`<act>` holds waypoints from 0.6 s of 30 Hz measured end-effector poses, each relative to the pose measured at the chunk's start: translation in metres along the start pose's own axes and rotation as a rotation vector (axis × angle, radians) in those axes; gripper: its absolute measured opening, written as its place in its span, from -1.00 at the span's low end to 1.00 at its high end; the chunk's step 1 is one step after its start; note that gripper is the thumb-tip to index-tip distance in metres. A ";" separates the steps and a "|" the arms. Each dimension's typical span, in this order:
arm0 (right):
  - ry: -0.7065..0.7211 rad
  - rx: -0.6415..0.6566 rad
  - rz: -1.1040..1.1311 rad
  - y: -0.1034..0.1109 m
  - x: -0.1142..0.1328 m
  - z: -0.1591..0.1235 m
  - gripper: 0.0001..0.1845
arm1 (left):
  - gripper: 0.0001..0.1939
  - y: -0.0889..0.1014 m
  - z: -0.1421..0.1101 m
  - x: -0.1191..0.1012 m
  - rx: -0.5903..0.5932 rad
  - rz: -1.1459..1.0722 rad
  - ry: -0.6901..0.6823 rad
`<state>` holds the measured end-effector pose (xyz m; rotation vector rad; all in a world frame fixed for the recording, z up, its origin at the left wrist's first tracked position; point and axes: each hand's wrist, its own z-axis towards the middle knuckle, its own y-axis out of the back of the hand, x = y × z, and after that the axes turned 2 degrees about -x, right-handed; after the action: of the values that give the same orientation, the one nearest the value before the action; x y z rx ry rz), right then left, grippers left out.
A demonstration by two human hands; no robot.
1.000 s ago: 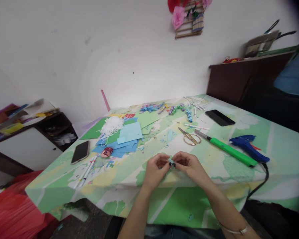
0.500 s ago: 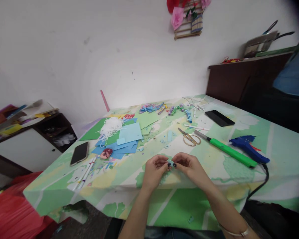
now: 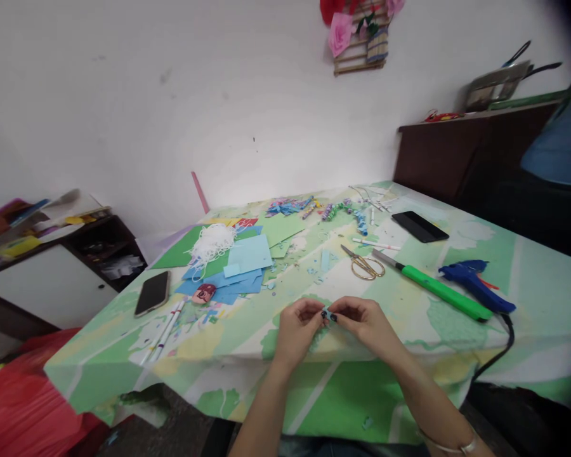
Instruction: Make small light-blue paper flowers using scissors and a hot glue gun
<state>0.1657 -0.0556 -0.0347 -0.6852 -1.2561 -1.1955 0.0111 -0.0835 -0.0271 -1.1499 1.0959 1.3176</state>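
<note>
Close to the table's front edge, my left hand (image 3: pixel 299 327) and my right hand (image 3: pixel 361 320) meet fingertip to fingertip. Between them they pinch a small light-blue paper piece (image 3: pixel 328 313), mostly covered by the fingers. Gold-handled scissors (image 3: pixel 364 265) lie just beyond my right hand, beside a long green-handled tool with a metal blade (image 3: pixel 438 291). A light-blue paper strip (image 3: pixel 324 260) and small scraps are scattered beyond both hands. Coiled paper garland pieces (image 3: pixel 345 211) lie farther back.
A blue glue gun (image 3: pixel 476 282) with a cord sits at the right, and a black phone (image 3: pixel 419 226) behind it. On the left are coloured paper sheets (image 3: pixel 250 254), white string (image 3: pixel 213 242), another phone (image 3: pixel 153 293), and white sticks (image 3: pixel 166 330). A pink rose ornament (image 3: pixel 340 35) hangs on the wall.
Both hands stay together at nearly the same place, with only slight shifts of the fingers around the light-blue paper piece. Nothing else on the table has moved.
</note>
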 end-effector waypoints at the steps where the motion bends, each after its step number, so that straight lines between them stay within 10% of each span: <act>1: 0.008 -0.003 -0.021 0.000 0.000 0.000 -0.85 | -0.90 0.000 0.000 0.000 -0.001 0.004 -0.001; 13: 0.012 -0.206 -0.186 -0.007 0.002 0.001 -0.85 | -0.88 -0.005 0.002 -0.003 -0.137 0.161 0.019; 18: -0.015 -0.531 0.061 0.040 -0.007 -0.013 -0.73 | -0.88 0.008 0.013 -0.001 -0.244 0.359 0.007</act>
<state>0.2079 -0.0538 -0.0363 -1.1108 -0.9212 -1.4890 0.0026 -0.0718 -0.0241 -1.1684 1.2102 1.7666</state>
